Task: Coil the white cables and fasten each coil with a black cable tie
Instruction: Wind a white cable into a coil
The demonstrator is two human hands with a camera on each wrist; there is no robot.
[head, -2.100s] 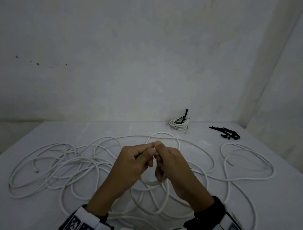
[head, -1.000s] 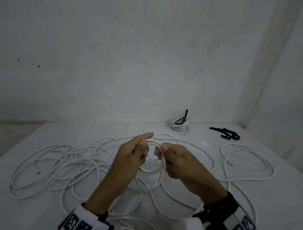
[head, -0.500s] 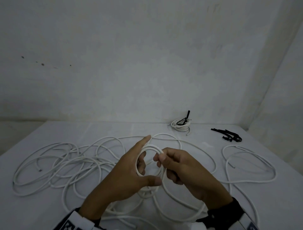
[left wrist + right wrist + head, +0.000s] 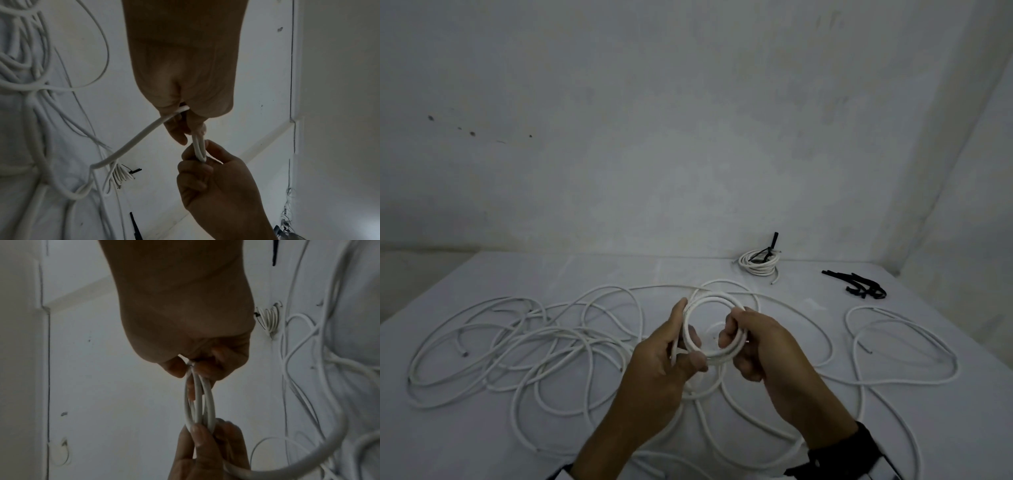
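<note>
We counted two hands, the left hand point(image 4: 671, 353) and the right hand point(image 4: 760, 346), both gripping one small coil point(image 4: 714, 325) of about three turns. We saw one finished coil point(image 4: 759, 265) at the far right of the table point(image 4: 482, 445), bound by one black cable tie point(image 4: 767, 251). One bunch of loose black ties point(image 4: 859, 286) lay further right; we could not count them singly. Loose white cable point(image 4: 517, 349) sprawled across the near table in many loops, too tangled for us to number the separate cables.
</note>
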